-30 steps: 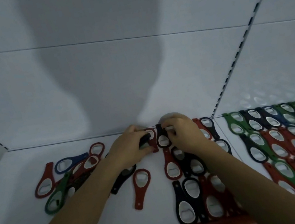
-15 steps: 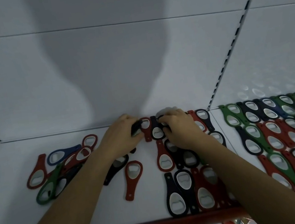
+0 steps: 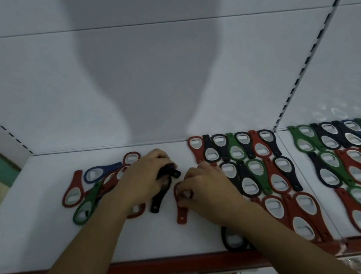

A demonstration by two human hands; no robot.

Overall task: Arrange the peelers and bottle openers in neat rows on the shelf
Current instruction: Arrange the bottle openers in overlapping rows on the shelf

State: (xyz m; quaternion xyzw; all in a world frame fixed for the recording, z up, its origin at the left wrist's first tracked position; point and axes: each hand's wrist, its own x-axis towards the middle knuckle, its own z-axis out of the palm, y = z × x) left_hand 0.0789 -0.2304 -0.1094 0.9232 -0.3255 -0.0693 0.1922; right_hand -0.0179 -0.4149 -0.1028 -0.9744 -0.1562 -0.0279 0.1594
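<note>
Flat bottle openers in red, black, green and blue lie on a white shelf [image 3: 32, 243]. My left hand [image 3: 145, 181] grips a black opener [image 3: 170, 170] whose handle end sticks out to the right. Under that hand lies another black opener [image 3: 160, 200]. My right hand [image 3: 204, 187] pinches the ring end of a red opener [image 3: 181, 208], handle pointing toward me. A loose heap [image 3: 92, 189] of red, green and blue openers sits left of my left hand. Neat overlapping rows [image 3: 243, 150] run from the back wall forward, right of my right hand.
A second shelf bay at the right holds more tidy rows of openers [image 3: 357, 155]. The shelf has a red front edge [image 3: 148, 267], with packaged goods below it. A slotted upright [image 3: 288, 99] divides the bays at the back wall.
Both hands have drawn back from the back row toward me. My right hand now pinches a red opener lying in front. The camera has shifted left, showing the back row uncovered.
</note>
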